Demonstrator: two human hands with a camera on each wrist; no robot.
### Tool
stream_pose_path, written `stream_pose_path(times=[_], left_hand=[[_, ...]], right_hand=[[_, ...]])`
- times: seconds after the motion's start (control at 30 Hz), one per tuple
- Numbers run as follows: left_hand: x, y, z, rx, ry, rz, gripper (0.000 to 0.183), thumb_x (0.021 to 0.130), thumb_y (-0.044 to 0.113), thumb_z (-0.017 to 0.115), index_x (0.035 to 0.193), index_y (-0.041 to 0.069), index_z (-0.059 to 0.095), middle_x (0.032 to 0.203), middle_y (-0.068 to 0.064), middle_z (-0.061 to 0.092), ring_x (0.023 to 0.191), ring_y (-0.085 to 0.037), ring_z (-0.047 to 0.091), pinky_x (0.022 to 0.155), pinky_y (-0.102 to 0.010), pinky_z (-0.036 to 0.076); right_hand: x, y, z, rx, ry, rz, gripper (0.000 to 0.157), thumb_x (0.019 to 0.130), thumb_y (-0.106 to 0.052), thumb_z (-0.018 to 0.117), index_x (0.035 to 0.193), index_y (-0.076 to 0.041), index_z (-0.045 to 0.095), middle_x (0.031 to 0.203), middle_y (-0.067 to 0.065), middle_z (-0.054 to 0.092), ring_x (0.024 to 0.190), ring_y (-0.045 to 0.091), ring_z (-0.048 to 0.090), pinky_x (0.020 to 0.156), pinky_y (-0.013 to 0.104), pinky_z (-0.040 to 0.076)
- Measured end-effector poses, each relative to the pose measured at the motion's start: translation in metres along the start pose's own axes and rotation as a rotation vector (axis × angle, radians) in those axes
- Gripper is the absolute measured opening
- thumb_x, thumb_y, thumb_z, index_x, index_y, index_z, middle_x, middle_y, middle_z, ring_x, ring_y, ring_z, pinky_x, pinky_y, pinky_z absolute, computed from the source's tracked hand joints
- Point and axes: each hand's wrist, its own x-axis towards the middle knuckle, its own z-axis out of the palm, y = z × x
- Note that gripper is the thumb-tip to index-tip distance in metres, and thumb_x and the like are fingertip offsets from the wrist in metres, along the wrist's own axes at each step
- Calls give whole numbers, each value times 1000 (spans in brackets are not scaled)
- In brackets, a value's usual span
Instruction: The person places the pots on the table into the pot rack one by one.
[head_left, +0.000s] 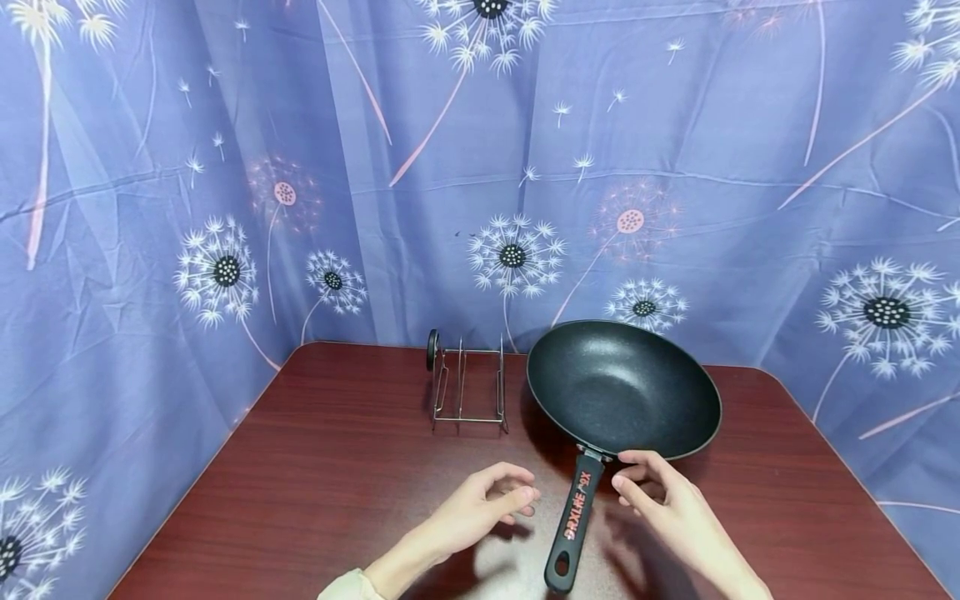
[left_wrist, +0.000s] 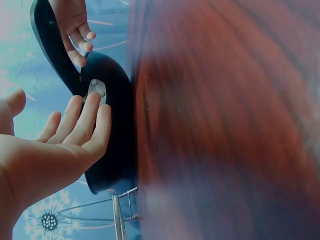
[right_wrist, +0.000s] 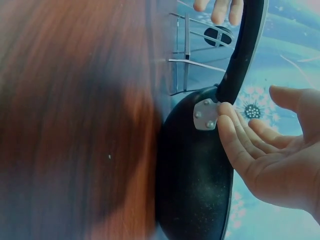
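Note:
A black frying pan (head_left: 626, 392) sits on the table, its long black handle (head_left: 574, 523) with red lettering pointing toward me. To the left of the handle, my left hand (head_left: 480, 510) hovers with fingers loosely bent and nothing in its grasp. My right hand (head_left: 671, 504) is on the other side, fingertips close to the pan's near rim and the handle's base, thumb apart from the fingers. In the right wrist view, its fingertips overlap the edge of the riveted metal bracket (right_wrist: 204, 115) that joins handle and pan.
A thin wire rack (head_left: 461, 385) stands left of the pan near the table's back edge, with a black round piece (head_left: 432, 350) at its left end. Blue dandelion-print curtains (head_left: 420, 192) hang behind and beside the dark red wooden table (head_left: 315, 475).

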Motion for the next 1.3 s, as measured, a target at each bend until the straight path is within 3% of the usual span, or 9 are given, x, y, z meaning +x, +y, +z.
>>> stream_pose_path(times=[0.37,0.67,0.8,1.0,1.3], left_hand=[[1,-2,21,-163,-63,-57,41,101,28,56,130,0,51,120,-16,69,102,-30,71,84,-36,57],[1,0,36,-267,-71,-123,41,99,26,59,130,1,53,109,-8,70,89,-18,70,77,-31,58],[1,1,40,-325,-126,-142,41,101,28,57,132,2,52,108,-7,70,85,-12,69,74,-26,55],[1,2,44,-407,-230,-157,45,102,33,55,133,1,51,121,-28,66,89,-15,72,73,-25,56],[3,0,56,-436,-327,-211,46,103,34,52,136,3,46,124,-22,67,103,-29,72,83,-35,59]], right_hand=[[-1,4,7,57,13,7,38,96,-25,66,128,-8,54,104,10,69,80,16,70,69,26,57],[-1,5,11,177,-19,60,45,98,-22,64,134,-3,46,114,17,66,82,17,71,69,27,57],[-3,5,14,215,-13,85,45,98,-21,63,133,0,46,116,19,66,82,17,71,70,28,57],[-4,4,17,288,-33,152,49,97,-21,63,135,4,44,117,22,65,83,21,71,71,30,58],[-6,8,19,383,-127,165,56,100,-23,58,141,8,34,119,24,62,88,22,71,76,31,59]])
